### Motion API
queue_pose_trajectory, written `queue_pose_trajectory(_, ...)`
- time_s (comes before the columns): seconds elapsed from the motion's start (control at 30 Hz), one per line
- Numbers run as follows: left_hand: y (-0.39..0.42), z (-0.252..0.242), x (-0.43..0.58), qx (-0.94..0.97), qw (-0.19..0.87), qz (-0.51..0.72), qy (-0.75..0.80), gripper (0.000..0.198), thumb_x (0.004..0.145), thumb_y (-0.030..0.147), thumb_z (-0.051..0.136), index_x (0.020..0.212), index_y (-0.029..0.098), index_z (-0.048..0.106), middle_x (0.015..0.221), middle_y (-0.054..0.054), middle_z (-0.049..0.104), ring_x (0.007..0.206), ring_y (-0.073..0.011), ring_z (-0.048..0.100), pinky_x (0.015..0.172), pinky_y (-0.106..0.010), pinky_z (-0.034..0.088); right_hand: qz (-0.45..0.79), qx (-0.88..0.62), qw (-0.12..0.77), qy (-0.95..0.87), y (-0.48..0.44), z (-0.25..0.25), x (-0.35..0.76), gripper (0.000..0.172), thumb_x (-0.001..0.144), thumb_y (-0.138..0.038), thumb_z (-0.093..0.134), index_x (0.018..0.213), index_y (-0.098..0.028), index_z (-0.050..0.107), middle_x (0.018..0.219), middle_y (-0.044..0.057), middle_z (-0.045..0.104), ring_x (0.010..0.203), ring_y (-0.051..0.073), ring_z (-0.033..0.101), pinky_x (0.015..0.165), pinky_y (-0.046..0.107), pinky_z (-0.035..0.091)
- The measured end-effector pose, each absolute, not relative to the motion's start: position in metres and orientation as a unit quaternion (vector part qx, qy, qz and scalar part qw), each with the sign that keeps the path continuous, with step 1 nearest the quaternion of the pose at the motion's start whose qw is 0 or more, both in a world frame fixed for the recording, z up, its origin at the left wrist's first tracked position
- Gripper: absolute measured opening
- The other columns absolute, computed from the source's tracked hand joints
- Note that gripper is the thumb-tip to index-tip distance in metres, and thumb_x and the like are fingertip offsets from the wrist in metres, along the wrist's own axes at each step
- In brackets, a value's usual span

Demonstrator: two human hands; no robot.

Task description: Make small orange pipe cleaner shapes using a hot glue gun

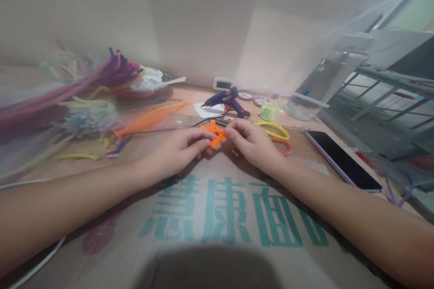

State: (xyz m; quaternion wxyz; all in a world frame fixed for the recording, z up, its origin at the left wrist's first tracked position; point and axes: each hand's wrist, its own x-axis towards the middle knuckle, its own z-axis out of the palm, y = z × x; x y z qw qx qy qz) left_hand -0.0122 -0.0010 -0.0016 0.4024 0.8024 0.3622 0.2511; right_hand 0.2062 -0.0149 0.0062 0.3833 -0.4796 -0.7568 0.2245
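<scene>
Between my two hands is a bright orange pipe cleaner piece [219, 139] with short arms that stick out up and down. Its left side is pinched by the thumb and fingers of my left hand [185, 148]. My right hand [252, 141] grips the other side between thumb and forefinger. Just beyond the right hand lies a pair of scissors [283, 133], with one yellow and one orange handle loop; the hand hides part of them. A blue glue gun [224, 99] rests on a white pad [207, 109] behind the hands.
Bundles of coloured pipe cleaners [91, 115] and loose orange ones [152, 118] lie at left. A phone [342, 159] and a clear plastic container [315, 86] stand at right. A small white digital clock [224, 83] is by the wall. Printed cardboard [220, 257] covers the table.
</scene>
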Motion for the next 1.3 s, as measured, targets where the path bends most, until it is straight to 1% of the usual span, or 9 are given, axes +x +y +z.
queue_pose_trajectory(0.2,0.001,-0.004,-0.01,0.798,0.417,0.28,0.334,0.026,0.099,0.032,0.05,0.112,0.02,0.069,0.095,-0.004,0.073,0.085,-0.0164,0.064,0.077,-0.03,0.051,0.217,-0.483,0.382,-0.758,-0.016,0.007,0.205,0.026,0.097,-0.036,0.054,0.075,-0.021,0.054,0.064,-0.003,0.055,0.063,0.014,0.051,0.061,0.027,0.038)
queue_pose_trajectory(0.43,-0.007,0.004,-0.009,0.811,0.374,0.253,0.371,0.029,0.096,0.033,0.051,0.112,0.021,0.071,0.103,-0.005,0.075,0.086,-0.0183,0.067,0.077,-0.03,0.051,0.196,-0.482,0.391,-0.759,-0.015,0.007,0.206,0.026,0.095,-0.037,0.056,0.075,-0.021,0.054,0.065,-0.003,0.055,0.06,0.013,0.048,0.06,0.027,0.037)
queue_pose_trajectory(0.63,-0.009,0.007,-0.008,0.83,0.334,0.231,0.382,0.033,0.096,0.044,0.052,0.088,0.019,0.072,0.081,-0.001,0.072,0.077,-0.0173,0.064,0.07,-0.027,0.047,0.195,-0.466,0.395,-0.767,-0.015,0.006,0.207,0.026,0.095,-0.037,0.058,0.074,-0.022,0.054,0.066,-0.003,0.055,0.062,0.013,0.049,0.061,0.026,0.038)
queue_pose_trajectory(0.73,-0.006,0.005,-0.01,0.825,0.36,0.237,0.366,0.033,0.098,0.042,0.05,0.087,0.019,0.071,0.087,-0.001,0.073,0.082,-0.0172,0.065,0.075,-0.028,0.048,0.207,-0.458,0.4,-0.766,-0.015,0.005,0.209,0.034,0.101,-0.04,0.049,0.073,-0.021,0.053,0.066,-0.002,0.054,0.063,0.013,0.051,0.062,0.027,0.039)
queue_pose_trajectory(0.83,-0.004,0.002,-0.011,0.809,0.39,0.248,0.362,0.036,0.1,0.043,0.047,0.085,0.018,0.069,0.087,-0.003,0.072,0.082,-0.017,0.065,0.076,-0.029,0.049,0.233,-0.453,0.423,-0.75,-0.015,0.003,0.211,0.035,0.104,-0.041,0.04,0.087,-0.02,0.063,0.068,-0.001,0.057,0.062,0.014,0.053,0.062,0.028,0.042)
queue_pose_trajectory(0.97,-0.001,0.002,-0.011,0.784,0.424,0.261,0.371,0.038,0.1,0.044,0.047,0.082,0.017,0.067,0.081,-0.003,0.07,0.071,-0.0143,0.061,0.069,-0.028,0.048,0.237,-0.44,0.454,-0.738,-0.015,-0.001,0.21,0.024,0.1,-0.026,0.045,0.115,-0.023,0.063,0.092,0.003,0.069,0.078,0.016,0.064,0.069,0.029,0.05)
queue_pose_trajectory(1.07,0.001,0.0,-0.011,0.764,0.458,0.273,0.363,0.035,0.101,0.041,0.047,0.084,0.017,0.066,0.08,-0.003,0.069,0.068,-0.0132,0.06,0.067,-0.027,0.048,0.196,-0.426,0.446,-0.763,-0.016,-0.002,0.208,0.03,0.093,-0.018,0.051,0.121,-0.023,0.062,0.118,0.007,0.07,0.099,0.021,0.067,0.082,0.033,0.054)
queue_pose_trajectory(1.17,0.004,-0.003,-0.013,0.763,0.47,0.261,0.36,0.036,0.101,0.045,0.047,0.089,0.017,0.066,0.083,-0.004,0.069,0.069,-0.0137,0.06,0.064,-0.027,0.048,0.156,-0.428,0.422,-0.784,-0.019,0.001,0.206,0.025,0.094,-0.024,0.057,0.117,-0.024,0.066,0.117,0.008,0.072,0.099,0.023,0.068,0.083,0.036,0.055)
queue_pose_trajectory(1.3,0.001,-0.003,-0.013,0.786,0.439,0.229,0.371,0.039,0.1,0.05,0.045,0.091,0.018,0.066,0.086,-0.004,0.069,0.075,-0.0163,0.062,0.066,-0.029,0.047,0.16,-0.436,0.419,-0.78,-0.021,0.003,0.206,0.01,0.093,-0.027,0.062,0.099,-0.024,0.068,0.1,0.005,0.075,0.093,0.021,0.069,0.082,0.035,0.055)
